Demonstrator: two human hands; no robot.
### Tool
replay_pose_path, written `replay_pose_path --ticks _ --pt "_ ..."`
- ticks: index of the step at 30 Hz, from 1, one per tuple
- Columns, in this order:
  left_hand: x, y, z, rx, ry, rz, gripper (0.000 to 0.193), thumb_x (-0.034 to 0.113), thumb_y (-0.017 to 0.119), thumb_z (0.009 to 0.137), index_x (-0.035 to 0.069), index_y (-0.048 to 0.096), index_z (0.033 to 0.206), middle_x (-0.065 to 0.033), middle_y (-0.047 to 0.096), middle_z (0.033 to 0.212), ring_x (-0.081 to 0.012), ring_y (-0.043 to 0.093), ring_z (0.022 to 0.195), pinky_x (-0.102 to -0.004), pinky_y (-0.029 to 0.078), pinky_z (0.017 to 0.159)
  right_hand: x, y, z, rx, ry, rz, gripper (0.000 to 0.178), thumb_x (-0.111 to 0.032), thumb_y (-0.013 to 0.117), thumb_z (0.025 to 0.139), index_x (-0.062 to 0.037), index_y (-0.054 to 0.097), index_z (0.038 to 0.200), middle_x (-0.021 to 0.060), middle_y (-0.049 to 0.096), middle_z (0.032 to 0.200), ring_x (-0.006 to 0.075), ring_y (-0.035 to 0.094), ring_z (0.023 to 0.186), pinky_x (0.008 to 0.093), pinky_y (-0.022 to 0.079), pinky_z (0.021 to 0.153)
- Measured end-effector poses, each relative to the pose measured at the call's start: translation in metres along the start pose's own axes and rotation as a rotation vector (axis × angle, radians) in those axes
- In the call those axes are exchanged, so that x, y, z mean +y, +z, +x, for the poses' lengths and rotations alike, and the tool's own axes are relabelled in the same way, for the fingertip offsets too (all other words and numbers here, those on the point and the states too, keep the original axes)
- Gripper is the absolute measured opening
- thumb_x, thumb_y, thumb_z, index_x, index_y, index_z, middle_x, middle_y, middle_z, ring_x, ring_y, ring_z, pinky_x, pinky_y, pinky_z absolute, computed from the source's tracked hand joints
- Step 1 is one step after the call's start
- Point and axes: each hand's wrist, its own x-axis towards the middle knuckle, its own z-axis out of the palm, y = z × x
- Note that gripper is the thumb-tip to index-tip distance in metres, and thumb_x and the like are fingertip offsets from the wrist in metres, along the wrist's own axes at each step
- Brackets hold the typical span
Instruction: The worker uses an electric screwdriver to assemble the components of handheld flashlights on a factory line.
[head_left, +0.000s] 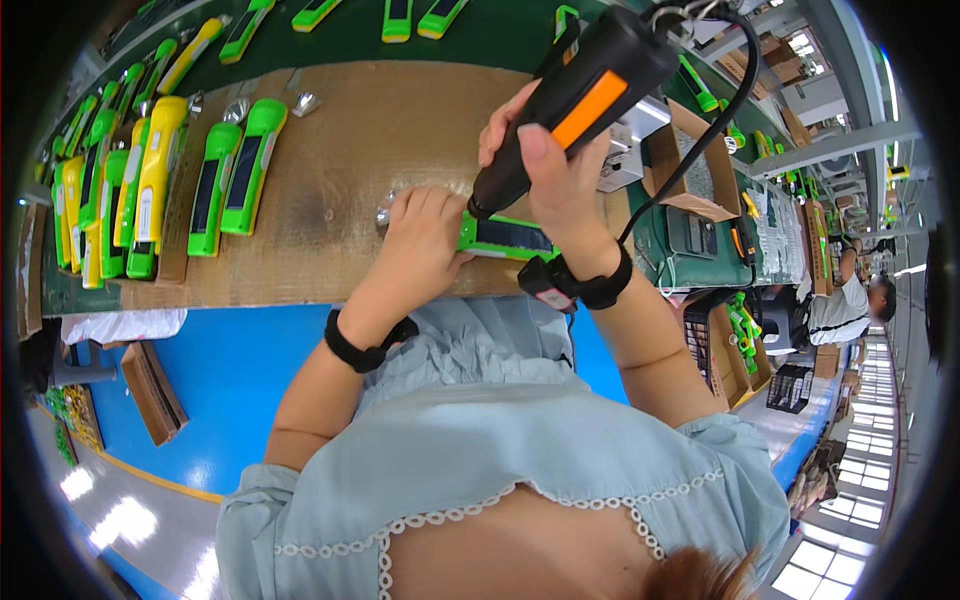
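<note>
My right hand (560,175) is wrapped round a black electric screwdriver (575,110) with an orange stripe, its cable looping off to the right. The driver tilts down to the left, and its tip meets a green flashlight (510,237) with a dark solar panel, lying flat on the cardboard. My left hand (425,235) grips that flashlight near its head, fingers closed over it. Just beyond those fingers a silvery reflector (385,208) pokes out. Whether a screw sits under the tip is hidden.
Green and yellow flashlights (150,180) stand in rows at the left, and two green ones (250,170) lie nearby. A loose reflector (306,104) rests on the cardboard (350,130). A box of small parts (690,165) is at the right. Another person (845,300) sits farther right.
</note>
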Motion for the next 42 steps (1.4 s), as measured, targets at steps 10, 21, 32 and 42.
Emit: replay_pose_path --ticks 10,21,32,42 --pt "0.017 -0.001 0.001 -0.087 -0.093 0.127 0.052 0.015 0.074 0.065 0.002 0.049 0.108 -0.0146 0.051 0.105 -0.0323 0.046 0.104 -0.0454 0.03 0.095 -0.056 -0.118 0.015 0.506 -0.499 -0.145 0.024 -0.016 0.064 0.082 0.0019 0.05 0.091 0.012 0.058 0.068 0.0191 0.056 0.055 0.0303 0.049 0.054" --pt "0.016 0.004 0.006 -0.041 -0.165 0.165 0.051 0.016 0.074 0.066 0.006 0.051 0.11 -0.0154 0.049 0.105 -0.0327 0.047 0.102 -0.0455 0.03 0.094 -0.039 -0.122 0.025 0.398 -0.263 -0.258 0.024 -0.02 0.059 0.086 0.0018 0.051 0.088 0.0124 0.055 0.067 0.0213 0.056 0.056 0.0305 0.047 0.052" --pt "0.004 0.008 0.007 -0.022 -0.141 0.106 0.049 0.016 0.073 0.067 0.004 0.05 0.109 -0.0141 0.05 0.103 -0.0317 0.047 0.102 -0.0442 0.03 0.092 -0.035 -0.025 -0.024 0.117 -0.126 0.322 0.055 -0.041 0.072 0.073 -0.0016 0.043 0.099 0.0125 0.053 0.077 0.0218 0.056 0.069 0.0321 0.049 0.063" --pt "-0.001 0.011 0.002 0.034 -0.114 0.073 0.049 0.015 0.073 0.064 0.003 0.051 0.106 -0.0139 0.05 0.105 -0.0319 0.047 0.102 -0.0418 0.031 0.089 -0.011 -0.011 -0.025 0.097 -0.093 0.26 0.046 -0.027 0.072 0.074 -0.0007 0.043 0.099 0.0113 0.053 0.074 0.0203 0.055 0.066 0.0315 0.048 0.061"
